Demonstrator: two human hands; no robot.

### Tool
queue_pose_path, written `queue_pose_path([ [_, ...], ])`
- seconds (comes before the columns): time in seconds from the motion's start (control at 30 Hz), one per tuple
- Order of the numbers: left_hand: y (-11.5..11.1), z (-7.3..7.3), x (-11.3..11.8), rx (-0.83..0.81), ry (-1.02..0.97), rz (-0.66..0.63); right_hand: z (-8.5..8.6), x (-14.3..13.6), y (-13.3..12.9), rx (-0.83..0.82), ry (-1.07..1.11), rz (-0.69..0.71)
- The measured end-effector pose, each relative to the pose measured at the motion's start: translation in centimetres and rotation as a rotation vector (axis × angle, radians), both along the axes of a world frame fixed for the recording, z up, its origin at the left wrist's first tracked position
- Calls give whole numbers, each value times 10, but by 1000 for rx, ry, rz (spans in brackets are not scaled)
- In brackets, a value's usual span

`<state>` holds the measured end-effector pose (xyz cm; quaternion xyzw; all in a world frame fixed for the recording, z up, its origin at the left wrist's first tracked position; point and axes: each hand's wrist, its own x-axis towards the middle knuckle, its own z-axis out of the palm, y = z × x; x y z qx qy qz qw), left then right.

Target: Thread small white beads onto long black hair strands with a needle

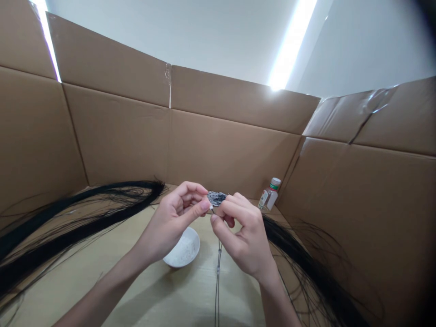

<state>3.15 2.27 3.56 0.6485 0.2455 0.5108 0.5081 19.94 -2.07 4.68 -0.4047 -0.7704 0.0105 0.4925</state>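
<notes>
White bead [211, 207], in left hand [175, 220], apparently pinched

Between your left hand [173, 220] and right hand [244, 229], the speckled bundle [215, 198] looks bumpy, like cord. Below your left hand, the bowl [196, 242] is smooth. Past your right hand, the bottle [271, 196] is see-through and shiny. Beyond both, the walls [235, 147] are dull cardboard with glossy tape [322, 118].

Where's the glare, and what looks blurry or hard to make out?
In the head view, bright strips glare at upper left and right of top centre; clear tape on the cardboard shines; the far right edge is dark and blurred; the patterned piece and label on the bottle are too small to make out clearly.
</notes>
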Motion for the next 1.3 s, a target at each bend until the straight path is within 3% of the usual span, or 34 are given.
queue_pose_path([
  [0.57, 3, -1, -4, -65, -24, -107, 0, 0, 1, 47, -3, 14],
  [1.3, 2, -3, -1, -68, -32, -86, -1, 0, 1, 25, 21, -38],
])
